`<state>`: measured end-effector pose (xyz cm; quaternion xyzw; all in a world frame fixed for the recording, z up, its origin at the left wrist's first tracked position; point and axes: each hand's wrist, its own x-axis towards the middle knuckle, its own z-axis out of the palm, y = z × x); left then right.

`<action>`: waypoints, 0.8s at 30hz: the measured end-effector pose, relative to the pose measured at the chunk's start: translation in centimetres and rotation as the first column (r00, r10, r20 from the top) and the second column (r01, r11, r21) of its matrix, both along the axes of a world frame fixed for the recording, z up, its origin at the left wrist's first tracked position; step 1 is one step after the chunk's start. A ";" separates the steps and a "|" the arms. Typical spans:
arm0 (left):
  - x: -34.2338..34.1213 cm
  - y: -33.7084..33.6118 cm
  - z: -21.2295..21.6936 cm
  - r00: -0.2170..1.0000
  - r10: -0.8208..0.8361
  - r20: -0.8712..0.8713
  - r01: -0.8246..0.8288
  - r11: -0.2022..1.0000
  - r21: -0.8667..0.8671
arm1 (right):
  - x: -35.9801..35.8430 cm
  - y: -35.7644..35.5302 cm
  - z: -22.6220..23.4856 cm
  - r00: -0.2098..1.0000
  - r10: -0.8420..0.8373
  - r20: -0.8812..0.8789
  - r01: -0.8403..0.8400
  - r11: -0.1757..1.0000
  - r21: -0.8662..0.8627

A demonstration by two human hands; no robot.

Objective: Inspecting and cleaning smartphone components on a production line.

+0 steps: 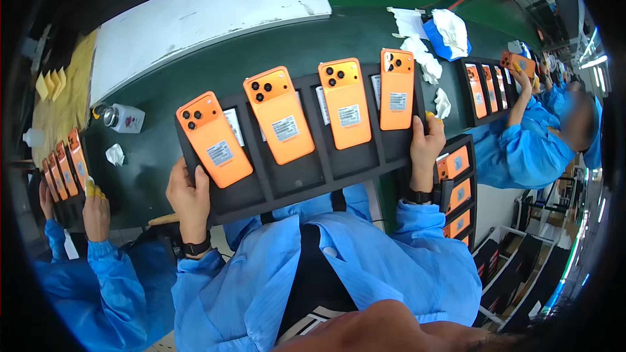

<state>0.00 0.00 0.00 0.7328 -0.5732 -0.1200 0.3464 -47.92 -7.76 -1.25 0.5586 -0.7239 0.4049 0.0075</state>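
A black compartment tray (301, 186) is tilted up in front of me, gripped at its two ends. My left hand (188, 194) is closed on the left end, its thumb over the near corner. On the right end, my right hand (427, 146) is closed too, with yellow covering a fingertip. Several orange smartphones stand in the slots, camera side toward me: one by my left hand (215, 140), two in the middle (279, 115) and one by my right hand (397, 89). Each bears a pale printed label. White labels (233, 126) show partly behind the phones.
Another tray of orange phones (458, 193) stands beside my right arm. Co-workers handle phone trays at left (63, 169) and right (486, 88). A bottle (124, 118), crumpled tissue (115, 154), a blue tissue box (448, 36) and a white board (195, 16) lie on the green bench (163, 94).
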 end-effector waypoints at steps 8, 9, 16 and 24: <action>-1.0 -0.1 0.0 0.999 0.003 -0.055 -0.004 1.000 -0.021 | -0.2 0.0 0.5 1.000 0.007 -0.021 -0.007 1.000 -0.023; -0.9 -0.1 -0.1 0.999 -0.003 -0.053 0.002 1.000 -0.026 | -0.2 0.0 0.5 1.000 0.004 -0.016 -0.004 1.000 -0.017; 0.2 0.3 -1.0 0.997 0.012 -0.072 -0.014 1.000 -0.026 | 0.9 0.4 0.7 0.999 0.020 -0.028 -0.020 1.000 -0.009; 0.6 0.6 -0.5 0.980 0.088 -0.181 -0.082 0.996 0.037 | 1.9 0.1 0.4 0.999 0.038 -0.011 -0.037 0.999 0.035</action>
